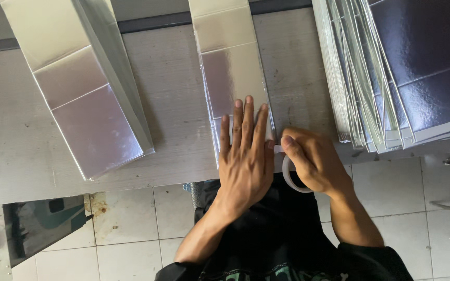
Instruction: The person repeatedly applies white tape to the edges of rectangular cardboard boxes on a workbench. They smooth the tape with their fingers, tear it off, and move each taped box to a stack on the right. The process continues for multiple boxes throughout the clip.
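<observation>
Left hand (245, 156) is spread flat, pinning the long silvery folded cardboard strip (231, 67) to the pale wooden worktop (183, 114). Right hand (312, 160) grips a white tape roll (289, 179) just beside it, at the strip's near edge.

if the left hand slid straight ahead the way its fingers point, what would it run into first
The left hand lies flat on the middle silver folded sheet, fingers pointing away from the person. Sliding on, it would only travel further along that sheet; nothing else lies in that line up to the picture's top edge.

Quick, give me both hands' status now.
Left hand: open, flat on the silver sheet.
Right hand: closed, its grip holding a tape roll.
</observation>
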